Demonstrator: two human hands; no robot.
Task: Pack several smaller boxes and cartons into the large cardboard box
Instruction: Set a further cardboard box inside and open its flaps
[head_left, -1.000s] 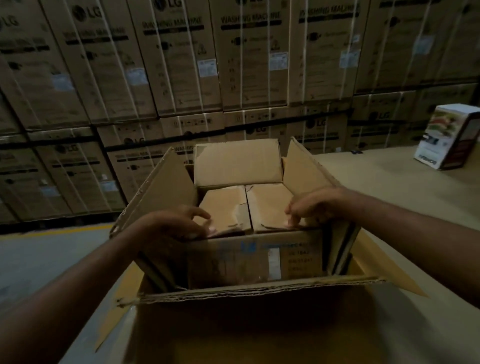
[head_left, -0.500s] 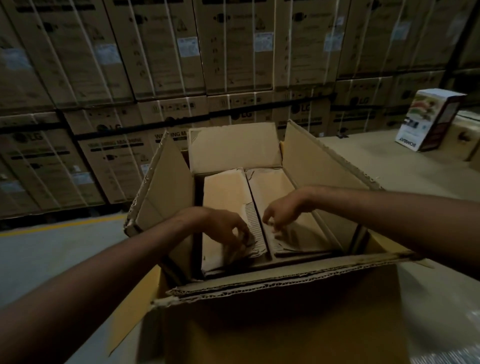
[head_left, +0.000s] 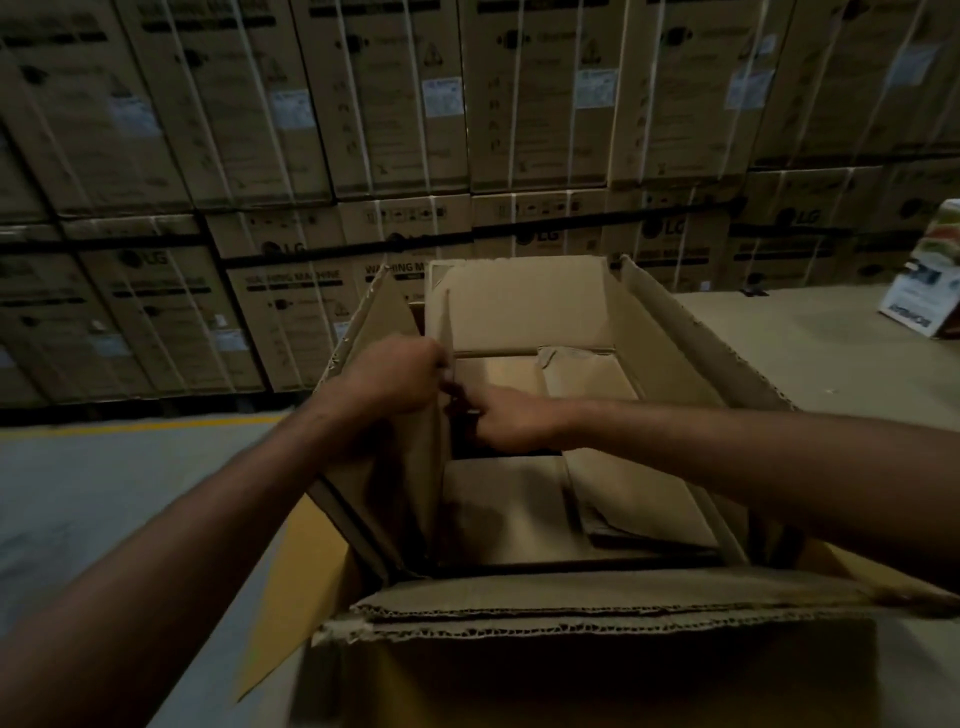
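The large cardboard box (head_left: 691, 343) stands open in front of me, its flaps up. Inside it sits a smaller brown carton (head_left: 639, 499) with its right flap folded down flat. My left hand (head_left: 389, 379) grips the carton's left flap (head_left: 415, 467) and holds it upright along the big box's left wall. My right hand (head_left: 509, 421) reaches across to the same flap's edge, fingers curled at it just below my left hand. A dark opening shows under my right hand. What lies inside the carton is hidden.
A wall of strapped washing-machine boxes (head_left: 535, 104) fills the background. A white printed product box (head_left: 930, 280) stands on the tan surface at the far right. Grey floor with a yellow line (head_left: 130, 426) runs along the left.
The smaller carton has sunk deeper into the large box. Its left flap, flat before, now stands upright in my left hand. My right hand moved left from the right flap to the left one.
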